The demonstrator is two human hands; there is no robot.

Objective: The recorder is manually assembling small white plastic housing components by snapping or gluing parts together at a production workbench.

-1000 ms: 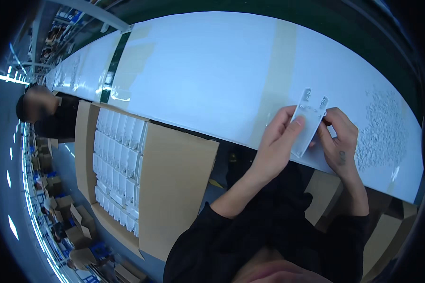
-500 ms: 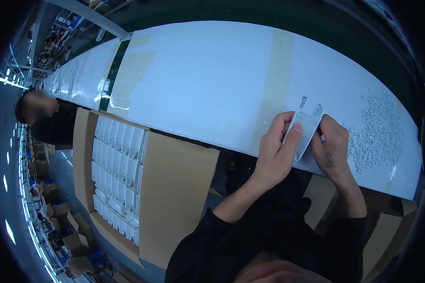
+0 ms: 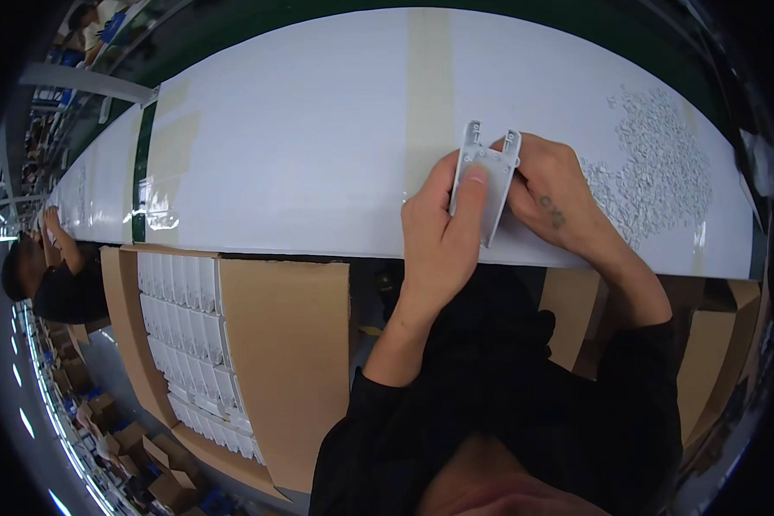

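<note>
White plastic housing, held over the near edge of the worktable; probably light and stiff, its prongs fragile, best taken by the long sides. Left hand grasps it, thumb on its face; right hand meets its right edge, grip hidden.

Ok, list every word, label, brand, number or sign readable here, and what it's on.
No readable text to quote.
Dark mark near the right wrist: too small and blurred to read.
White plastic part, cardboard box, white tabletop: no print visible.
Background cartons: too small to tell.
</note>
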